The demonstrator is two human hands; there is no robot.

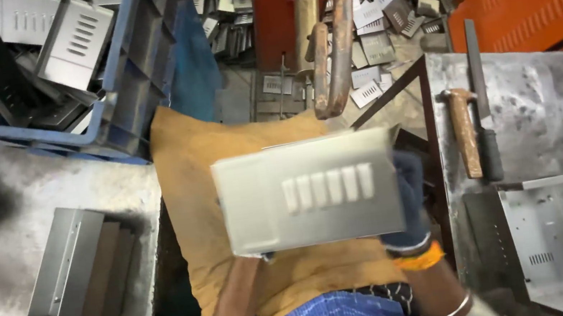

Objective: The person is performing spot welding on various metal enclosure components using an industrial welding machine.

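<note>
1. A blue crate of louvred metal panels sits upper left.
2. A wooden-handled hammer and a file lie side by side on the right counter.
3. Folded metal brackets are stacked lower left.

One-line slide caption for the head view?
Both hands, right hand gloved, hold a slotted metal panel over a tan cloth, between two workbenches.

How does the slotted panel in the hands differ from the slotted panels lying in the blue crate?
The held slotted panel is lifted over the lap, gripped at both ends by the left hand and the gloved right hand; the crate panels lie loose and tilted in the blue crate. The held one shows six slots side by side and is motion-blurred; the crate ones look sharp. Both are grey sheet metal with slots.
</note>
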